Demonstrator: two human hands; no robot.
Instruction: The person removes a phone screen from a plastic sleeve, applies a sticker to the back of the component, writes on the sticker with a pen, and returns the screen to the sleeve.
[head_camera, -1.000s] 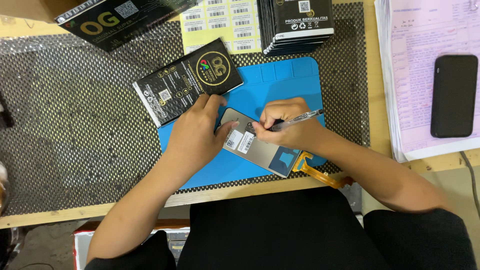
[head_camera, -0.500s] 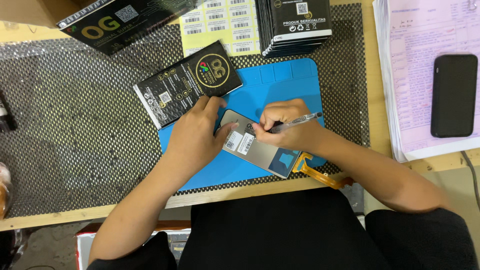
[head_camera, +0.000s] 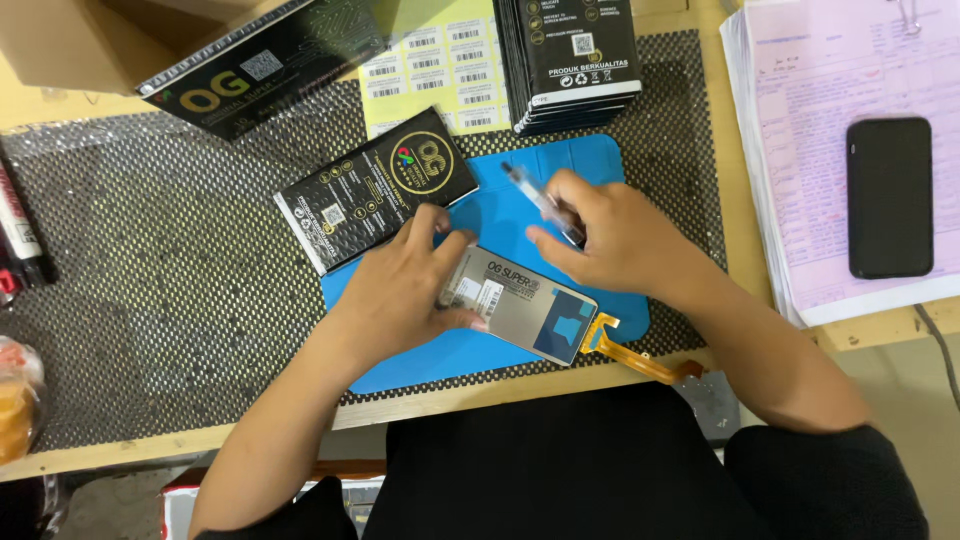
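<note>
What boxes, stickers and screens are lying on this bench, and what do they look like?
Phone screen panel: grey rectangle under the left hand, orange ribbon trailing.
Flat box: black, on the blue mat's corner.
Box stack: black, top centre.
Long box: black, top left.
Sticker sheet: yellow, white barcode stickers.
Phone: black, on pink papers.

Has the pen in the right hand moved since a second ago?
Yes. The pen in the right hand has swung from pointing right, tip down on the screen panel, to pointing up-left over the blue mat, off the panel.
</note>
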